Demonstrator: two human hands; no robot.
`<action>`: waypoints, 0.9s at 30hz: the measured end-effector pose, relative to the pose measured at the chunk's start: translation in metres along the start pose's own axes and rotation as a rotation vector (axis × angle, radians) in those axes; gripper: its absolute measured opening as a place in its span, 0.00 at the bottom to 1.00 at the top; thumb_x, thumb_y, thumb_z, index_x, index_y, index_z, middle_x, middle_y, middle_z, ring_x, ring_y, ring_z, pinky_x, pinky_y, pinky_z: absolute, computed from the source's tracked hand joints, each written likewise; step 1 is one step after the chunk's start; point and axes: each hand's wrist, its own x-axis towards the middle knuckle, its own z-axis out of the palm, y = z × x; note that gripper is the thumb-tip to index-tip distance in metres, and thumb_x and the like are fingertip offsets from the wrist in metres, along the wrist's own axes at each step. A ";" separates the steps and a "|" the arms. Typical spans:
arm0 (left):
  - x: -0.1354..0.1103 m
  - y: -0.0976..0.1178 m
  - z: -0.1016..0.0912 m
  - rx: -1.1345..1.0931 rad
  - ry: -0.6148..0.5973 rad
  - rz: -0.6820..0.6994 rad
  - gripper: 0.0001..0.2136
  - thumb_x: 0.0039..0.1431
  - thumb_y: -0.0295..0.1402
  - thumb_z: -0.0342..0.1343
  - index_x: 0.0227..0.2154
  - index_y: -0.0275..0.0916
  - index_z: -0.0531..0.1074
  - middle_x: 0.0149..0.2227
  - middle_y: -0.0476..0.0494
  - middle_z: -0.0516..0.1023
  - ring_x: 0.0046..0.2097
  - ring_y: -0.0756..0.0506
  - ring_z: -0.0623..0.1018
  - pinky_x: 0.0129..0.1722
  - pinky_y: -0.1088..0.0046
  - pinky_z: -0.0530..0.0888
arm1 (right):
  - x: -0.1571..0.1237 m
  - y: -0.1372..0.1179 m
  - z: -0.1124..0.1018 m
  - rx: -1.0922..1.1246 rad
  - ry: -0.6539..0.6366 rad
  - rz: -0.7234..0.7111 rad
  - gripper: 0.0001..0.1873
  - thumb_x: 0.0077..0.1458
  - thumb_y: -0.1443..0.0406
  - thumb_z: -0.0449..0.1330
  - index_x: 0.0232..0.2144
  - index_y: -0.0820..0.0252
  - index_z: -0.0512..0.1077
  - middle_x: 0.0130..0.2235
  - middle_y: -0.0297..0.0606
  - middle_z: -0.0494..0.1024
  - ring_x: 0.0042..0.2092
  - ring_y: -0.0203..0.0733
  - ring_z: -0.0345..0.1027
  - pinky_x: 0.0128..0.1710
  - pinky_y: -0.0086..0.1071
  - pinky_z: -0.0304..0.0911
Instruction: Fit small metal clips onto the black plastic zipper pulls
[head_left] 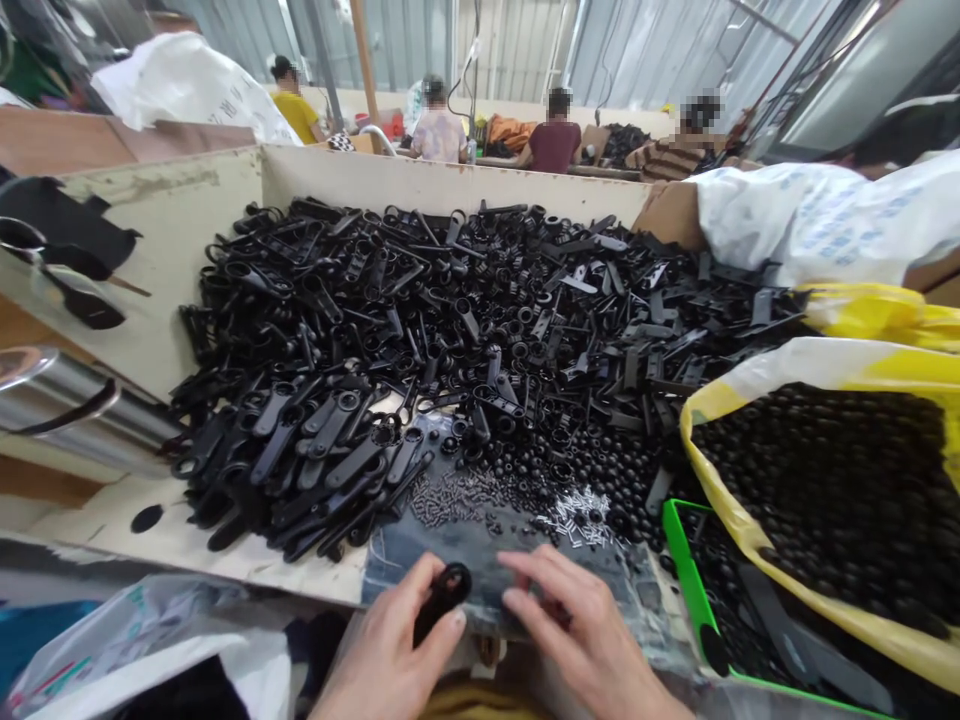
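Note:
My left hand [405, 635] is closed around a black plastic lever-like part [444, 600] with a rounded, ringed end that points up. My right hand [574, 620] hovers just to its right, thumb and index finger apart, with nothing visible between their tips; its inner palm is hidden. Both hands are at the front edge of a dark work mat [487, 545]. Just beyond them lie small dark screw-like pieces [450, 497], shiny silver pins [581, 515] and round black beads [630, 470]. Long black levers [322, 435] are stacked to the left.
A big heap of black plastic parts [450, 290] fills the walled table. At right are a yellow-edged bag [712, 470] of black balls and a green tray [679, 540]. A metal cylinder [97, 410] juts in at left. Several people sit in the background.

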 end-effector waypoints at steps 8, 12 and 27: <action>0.048 0.050 0.023 0.655 0.102 0.113 0.06 0.62 0.25 0.56 0.35 0.43 0.75 0.32 0.44 0.85 0.37 0.38 0.84 0.34 0.69 0.63 | 0.034 0.018 -0.007 -0.279 0.068 0.028 0.09 0.66 0.73 0.58 0.37 0.58 0.76 0.36 0.37 0.78 0.36 0.43 0.76 0.36 0.32 0.67; 0.053 0.046 0.034 0.688 0.084 0.163 0.08 0.61 0.25 0.58 0.37 0.45 0.78 0.33 0.42 0.86 0.38 0.36 0.85 0.33 0.68 0.60 | 0.039 0.018 0.001 -0.303 0.057 0.038 0.10 0.64 0.76 0.60 0.37 0.58 0.78 0.36 0.36 0.78 0.34 0.41 0.76 0.34 0.31 0.67; 0.045 0.035 0.021 -0.023 0.106 0.118 0.13 0.63 0.44 0.59 0.27 0.41 0.73 0.24 0.47 0.79 0.26 0.47 0.72 0.28 0.74 0.64 | 0.034 0.003 -0.003 -0.073 0.175 -0.036 0.09 0.70 0.67 0.57 0.37 0.55 0.77 0.35 0.35 0.77 0.35 0.39 0.73 0.35 0.29 0.66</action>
